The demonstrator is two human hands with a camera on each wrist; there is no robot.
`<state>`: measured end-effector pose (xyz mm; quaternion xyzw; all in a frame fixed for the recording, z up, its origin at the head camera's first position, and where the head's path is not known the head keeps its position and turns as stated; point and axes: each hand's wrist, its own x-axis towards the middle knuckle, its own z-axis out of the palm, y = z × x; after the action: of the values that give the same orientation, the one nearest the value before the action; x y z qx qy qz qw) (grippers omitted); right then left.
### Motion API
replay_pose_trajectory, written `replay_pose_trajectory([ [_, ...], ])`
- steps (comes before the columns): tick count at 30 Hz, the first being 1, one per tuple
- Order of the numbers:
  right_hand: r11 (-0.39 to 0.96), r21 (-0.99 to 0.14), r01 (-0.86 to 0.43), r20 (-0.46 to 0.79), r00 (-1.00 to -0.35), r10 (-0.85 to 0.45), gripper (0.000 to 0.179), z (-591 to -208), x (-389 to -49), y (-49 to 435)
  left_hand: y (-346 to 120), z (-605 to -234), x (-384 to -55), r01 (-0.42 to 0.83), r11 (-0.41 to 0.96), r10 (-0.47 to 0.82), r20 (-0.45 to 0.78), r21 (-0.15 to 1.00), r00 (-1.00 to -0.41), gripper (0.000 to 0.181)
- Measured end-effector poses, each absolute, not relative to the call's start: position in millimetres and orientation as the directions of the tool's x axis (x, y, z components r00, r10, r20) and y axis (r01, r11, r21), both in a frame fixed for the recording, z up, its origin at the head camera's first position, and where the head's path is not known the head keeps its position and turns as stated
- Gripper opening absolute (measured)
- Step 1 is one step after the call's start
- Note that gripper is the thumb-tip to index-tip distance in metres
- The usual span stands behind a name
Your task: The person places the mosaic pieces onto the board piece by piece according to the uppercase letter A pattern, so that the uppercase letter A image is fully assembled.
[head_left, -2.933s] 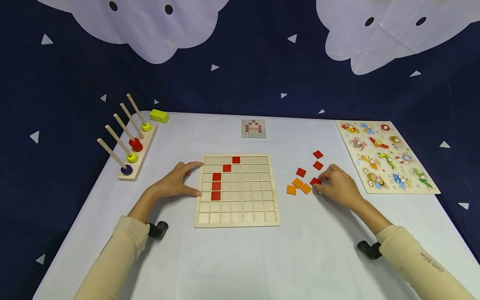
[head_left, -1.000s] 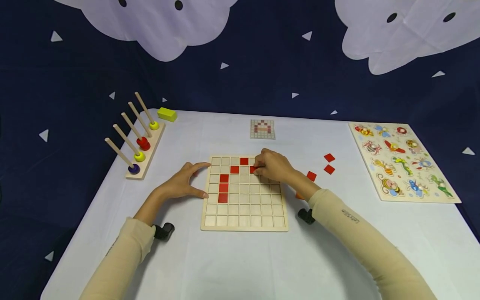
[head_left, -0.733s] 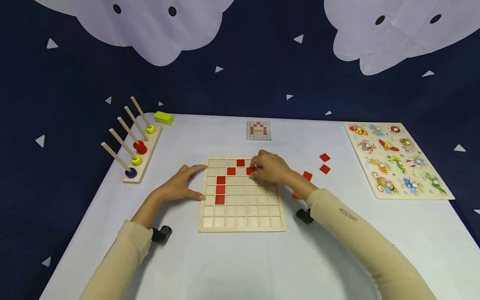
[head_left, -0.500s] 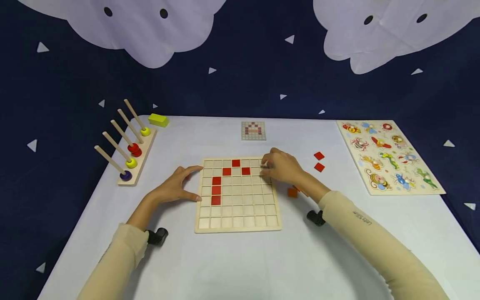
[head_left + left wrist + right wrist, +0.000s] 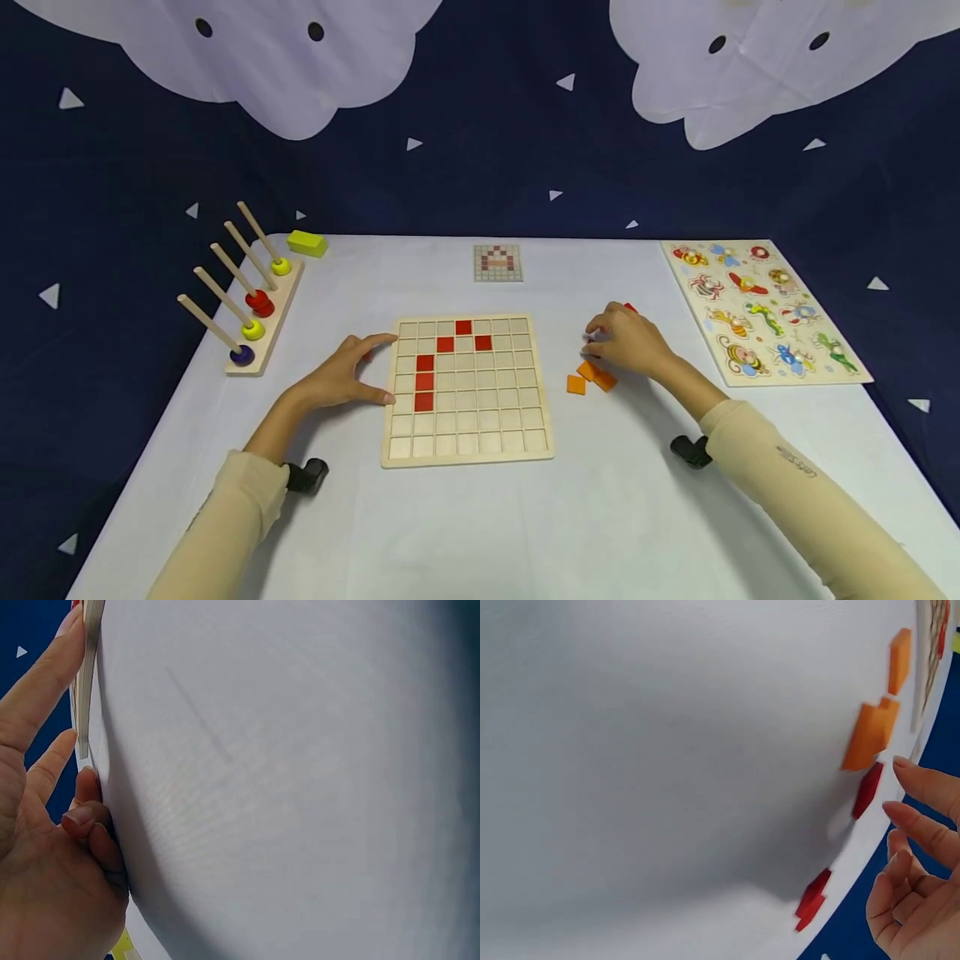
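A wooden grid board [image 5: 480, 425] lies mid-table with several red tiles [image 5: 424, 381] set in its cells. My left hand [image 5: 330, 379] is at the board's left edge, thumb and index finger spread apart and touching it. Over the loose tiles hovers my right hand [image 5: 630, 342], thumb and index finger apart with nothing between them. Below its fingertips the right wrist view shows a loose red tile [image 5: 868, 791], hidden by the hand in the head view; two more red tiles [image 5: 811, 898] lie farther along. Three orange tiles [image 5: 576, 384] lie beside the hand.
A small pattern card [image 5: 498, 263] lies behind the board. At left stands a peg stacker [image 5: 262, 321] with coloured beads, a yellow-green block [image 5: 307, 243] behind it. An insect picture board [image 5: 765, 317] covers the right rear of the white table [image 5: 480, 533].
My right hand carried a red tile from the loose ones to the board's second row, let go of it, and moved right, back over the loose tiles. The left hand stays at the board's edge.
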<state>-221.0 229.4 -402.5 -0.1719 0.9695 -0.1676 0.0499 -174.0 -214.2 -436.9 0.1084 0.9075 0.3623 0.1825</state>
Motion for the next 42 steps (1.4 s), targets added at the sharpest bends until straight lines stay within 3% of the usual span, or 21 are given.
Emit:
replay_pose_trajectory([
  [18, 0.878, -0.310, -0.365, 0.014, -0.925, -0.380, 0.022, -412, -216, 240, -216, -439, -175, 0.059, 0.711, 0.326, -0.254, 0.701, -0.911, 0.100],
  [29, 0.843, -0.341, -0.415, 0.033, -0.902, -0.430, 0.024, -405, -217, 209, -214, -439, -176, 0.041, 0.714, 0.310, -0.264, 0.699, -0.913, 0.101],
  [42, 0.759, -0.371, -0.534, 0.050, -0.828, -0.558, 0.027, -408, -214, 160, -214, -438, -176, 0.042, 0.716, 0.313, -0.267, 0.697, -0.911, 0.100],
])
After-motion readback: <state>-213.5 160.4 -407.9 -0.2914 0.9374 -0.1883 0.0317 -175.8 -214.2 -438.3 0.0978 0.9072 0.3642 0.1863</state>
